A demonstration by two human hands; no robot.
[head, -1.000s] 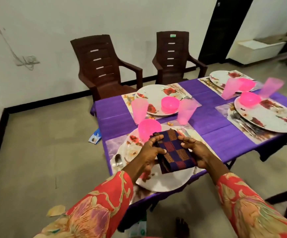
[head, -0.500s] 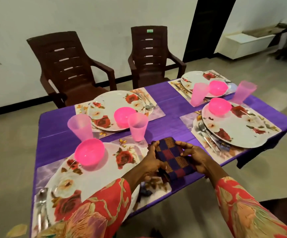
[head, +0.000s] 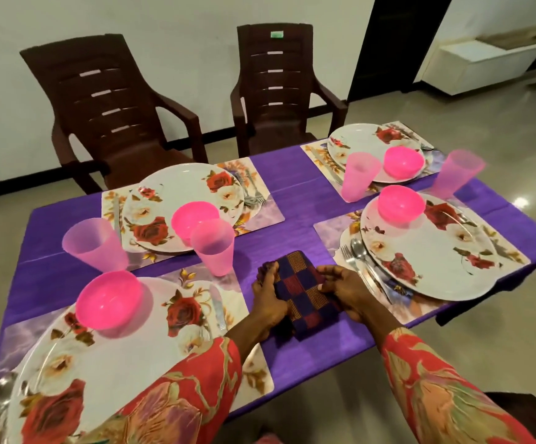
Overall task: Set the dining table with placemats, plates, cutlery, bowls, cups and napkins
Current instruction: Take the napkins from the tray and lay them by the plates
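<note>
Folded checked napkin held flat on purple tablecloth.
Left hand (head: pixel 268 296) and right hand (head: pixel 345 288) both pinch the woven, rectangular napkin (head: pixel 303 291); it lies on the cloth-covered table (head: pixel 292 232), with a round floral plate (head: pixel 433 251) at 2 o'clock.

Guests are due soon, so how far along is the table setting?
Mostly done: four placemats each carry a flowered plate and pink bowl, with four pink cups out; cutlery shows at each place. In hand: the left hand and right hand hold a folded checked napkin on the purple cloth. No other napkin is visible, so napkins remain.
</note>
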